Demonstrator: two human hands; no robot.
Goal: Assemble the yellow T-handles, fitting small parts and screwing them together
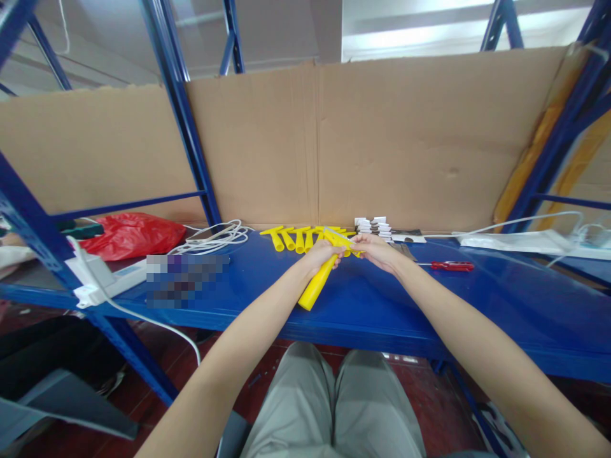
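My left hand (323, 256) is wrapped around a yellow T-shaped scraper (317, 285), just below its head. The thick round handle slants down toward me over the shelf's front part. My right hand (377, 252) is closed at the right end of the scraper's head, fingertips pinched against it; whether a small part sits between them I cannot make out. Directly behind lies a row of several similar yellow scrapers (287, 239), handles toward me. Stacked white pieces (372, 226) stand just beyond my right hand.
A red screwdriver (452, 266) lies right of my right hand on the blue shelf (506, 305). To the left are a coiled white cable (214, 238), a red plastic bag (133, 235) and a white power strip (124, 278). Cardboard (382, 140) walls the back between blue posts.
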